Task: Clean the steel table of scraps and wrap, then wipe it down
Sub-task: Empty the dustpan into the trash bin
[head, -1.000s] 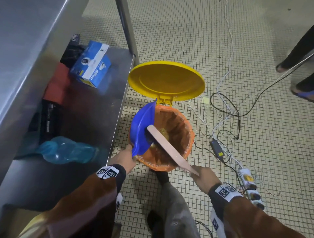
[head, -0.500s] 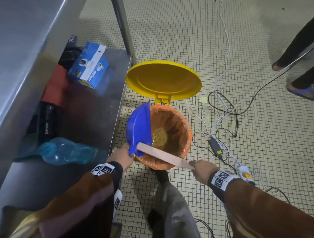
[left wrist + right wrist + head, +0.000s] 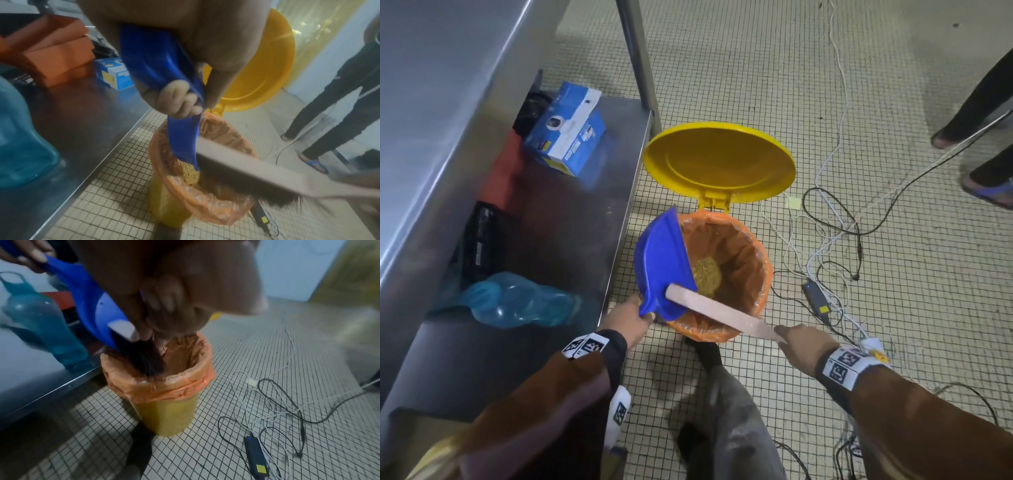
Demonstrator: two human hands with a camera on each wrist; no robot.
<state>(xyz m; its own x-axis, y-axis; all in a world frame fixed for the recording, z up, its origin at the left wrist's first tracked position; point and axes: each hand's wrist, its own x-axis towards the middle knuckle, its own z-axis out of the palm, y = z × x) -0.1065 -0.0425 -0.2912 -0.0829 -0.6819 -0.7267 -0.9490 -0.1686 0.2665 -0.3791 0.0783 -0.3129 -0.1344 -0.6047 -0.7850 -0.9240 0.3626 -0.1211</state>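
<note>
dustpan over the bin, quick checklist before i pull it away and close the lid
1. Dustpan tipped over the bin liner: ok.
2. Left hand grips the dustpan handle: ok.
3. Right hand grips the brush, bristles inside the bin: ok.
4. Dustpan fully emptied: cannot tell, the brush hides its lower lip.
5. Scraps landed inside the liner: ok.
6. Lid open and free to drop once the tools are out: ok.
</note>
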